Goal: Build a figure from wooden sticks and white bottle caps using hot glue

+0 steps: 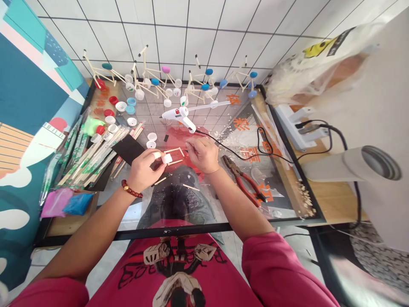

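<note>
Between its thumb and fingers, my left hand [142, 169] pinches a white bottle cap [166, 159]. Thin wooden sticks [174, 149] joined at angles stick out from the cap to the right. Just beyond their far end is my right hand [204, 154], its fingers pinched together; a tiny dark bit shows at the fingertips, too small to name. Behind both hands a white hot glue gun [179, 115] lies on the glass tabletop [204, 204]. Two short loose sticks [191, 187] rest in front of the hands. Red-handled pliers [244, 179] lie right of my right hand.
Along the back stand several stick-and-cap figures [191, 87]. Loose bottle caps [120, 106], bundled wooden sticks [92, 157] and pink and blue packets [57, 202] are at left. The glue gun's black cord [236, 153] runs right towards a white power strip [298, 128].
</note>
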Action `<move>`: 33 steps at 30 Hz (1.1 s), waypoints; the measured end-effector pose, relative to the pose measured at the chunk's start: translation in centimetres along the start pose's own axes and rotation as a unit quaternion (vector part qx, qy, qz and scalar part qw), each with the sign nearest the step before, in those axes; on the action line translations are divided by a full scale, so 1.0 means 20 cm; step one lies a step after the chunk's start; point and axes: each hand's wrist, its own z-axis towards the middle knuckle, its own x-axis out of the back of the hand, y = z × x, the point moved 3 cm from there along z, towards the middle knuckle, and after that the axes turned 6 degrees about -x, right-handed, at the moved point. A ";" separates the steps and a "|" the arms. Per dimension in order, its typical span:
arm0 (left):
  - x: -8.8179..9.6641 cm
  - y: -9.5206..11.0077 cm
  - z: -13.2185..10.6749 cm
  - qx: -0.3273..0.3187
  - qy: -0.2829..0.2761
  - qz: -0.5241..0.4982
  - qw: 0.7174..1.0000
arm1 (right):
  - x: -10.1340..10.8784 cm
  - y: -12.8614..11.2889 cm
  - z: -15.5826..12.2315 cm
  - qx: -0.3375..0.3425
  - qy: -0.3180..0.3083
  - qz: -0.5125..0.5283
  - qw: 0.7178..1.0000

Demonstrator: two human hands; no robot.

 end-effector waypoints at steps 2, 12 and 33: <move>0.00 0.00 0.00 -0.003 0.003 0.001 1.000 | 0.00 -0.01 0.00 0.019 -0.009 0.020 1.000; 0.03 0.01 0.00 0.002 0.045 0.010 0.999 | 0.00 -0.04 0.01 -0.006 -0.027 0.199 0.980; -0.03 0.01 -0.02 0.444 0.105 -0.531 0.714 | -0.01 -0.09 0.02 -0.093 -0.185 0.422 0.883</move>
